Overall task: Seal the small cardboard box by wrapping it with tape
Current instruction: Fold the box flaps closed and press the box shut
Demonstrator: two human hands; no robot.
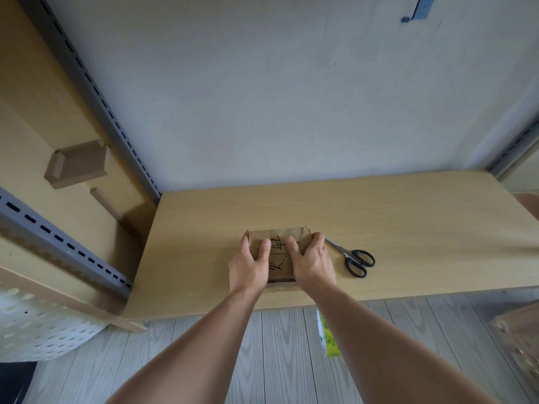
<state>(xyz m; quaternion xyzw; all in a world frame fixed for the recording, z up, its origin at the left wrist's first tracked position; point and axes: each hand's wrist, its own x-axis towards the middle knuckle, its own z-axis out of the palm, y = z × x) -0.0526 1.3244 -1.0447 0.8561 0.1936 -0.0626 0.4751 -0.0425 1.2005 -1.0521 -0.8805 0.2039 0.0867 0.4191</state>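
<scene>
A small flat cardboard box (pixel 279 252) with black scribbles on its top lies on the wooden table (pixel 408 228), close to the front edge. My left hand (pixel 251 265) grips its left side, thumb on the lid and fingers curled over the left edge. My right hand (pixel 312 262) grips the right side the same way, thumb on top. Shiny tape shows along the box's far edge. No tape roll is in view.
Black-handled scissors (pixel 354 259) lie just right of the box, blades pointing toward it. Cardboard pieces (pixel 77 164) lean against a shelf frame at the left. A white perforated basket (pixel 38 325) stands at lower left. A green-and-white package (pixel 328 335) hangs below the table edge.
</scene>
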